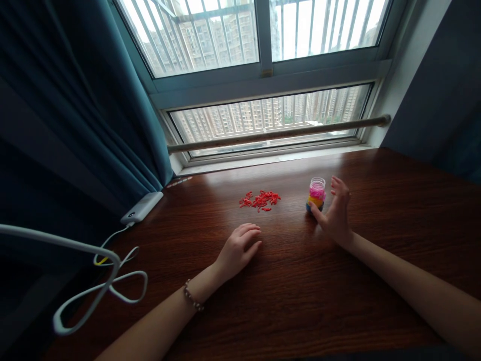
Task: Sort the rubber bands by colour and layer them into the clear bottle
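A small clear jar (316, 194) stands upright on the table, with no lid on it. Pink, yellow and blue layers of small pieces fill most of it. My right hand (335, 215) is beside the jar on its right, thumb in front of the lower part and fingers spread apart; whether the thumb touches the jar I cannot tell. To the left lies a loose pile of small red pieces (260, 200), too small to name surely. Just in front of that pile my left hand (239, 250) rests on the table, fingers stretched out and holding nothing.
The brown wooden table (285, 301) runs up to a window with a horizontal rail (278, 134). At the left edge lies a white power bank (142, 207) with a looped white cable (93, 250). A blue curtain (112, 100) hangs behind it.
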The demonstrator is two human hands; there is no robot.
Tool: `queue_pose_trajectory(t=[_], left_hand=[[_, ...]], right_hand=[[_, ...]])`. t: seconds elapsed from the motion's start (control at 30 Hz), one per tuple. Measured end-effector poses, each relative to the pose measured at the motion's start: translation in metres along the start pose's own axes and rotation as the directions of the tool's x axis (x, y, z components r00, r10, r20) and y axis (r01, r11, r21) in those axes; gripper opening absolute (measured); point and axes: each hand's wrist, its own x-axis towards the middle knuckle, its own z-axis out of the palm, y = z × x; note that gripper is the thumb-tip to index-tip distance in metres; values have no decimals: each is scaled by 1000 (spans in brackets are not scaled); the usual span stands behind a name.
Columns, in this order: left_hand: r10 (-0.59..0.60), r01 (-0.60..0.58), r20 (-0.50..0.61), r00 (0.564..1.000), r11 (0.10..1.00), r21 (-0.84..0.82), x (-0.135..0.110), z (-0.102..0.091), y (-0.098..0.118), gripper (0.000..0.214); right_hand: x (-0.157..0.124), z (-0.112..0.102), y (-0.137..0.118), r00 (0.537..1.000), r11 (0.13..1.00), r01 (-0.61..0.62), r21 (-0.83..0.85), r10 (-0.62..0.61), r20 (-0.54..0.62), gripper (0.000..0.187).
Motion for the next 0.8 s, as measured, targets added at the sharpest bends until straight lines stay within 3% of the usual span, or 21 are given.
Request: queue_pose_trajectory(t=[0.07, 0.13, 0.2, 0.23, 0.4, 0.5, 0.6, 0.7, 0.8], left_hand=[[-42, 42, -24, 999, 999, -2, 1, -3, -7, 22], [-96, 96, -58, 994, 995, 9, 4, -7, -19, 25], [-159, 162, -104, 982, 987, 23, 9, -9, -36, 27], [-199, 204, -136, 971, 979, 25, 12, -8, -46, 27], [-368, 376, -184, 912, 927, 10, 50, 6, -96, 39], [-377, 379, -154, 913, 925, -16, 79, 18, -115, 49], [-352, 350, -86, 932, 936, -46, 95, 24, -122, 48], [-292, 290, -9, 956, 953, -91, 95, 22, -121, 43], [-242, 250, 64, 968, 919, -306, 90, 16, -117, 45]], right_hand=[[-2, -6, -15, 977, 980, 181, 86, -189, 96, 56], [-7, -5, -30, 878, 916, 305, 259, -376, 295, 42], [-10, 6, -42, 771, 888, 279, 366, -434, 465, 35], [-11, 16, -44, 753, 902, 235, 361, -404, 519, 34], [2, 92, -30, 796, 997, 60, 55, -81, 599, 49], [17, 133, -14, 739, 993, -88, -72, 114, 664, 58], [27, 156, -9, 717, 994, -111, 4, 78, 693, 56], [29, 162, -13, 699, 983, -110, 149, -30, 714, 46], [28, 161, -17, 701, 927, -204, 315, -86, 708, 42]])
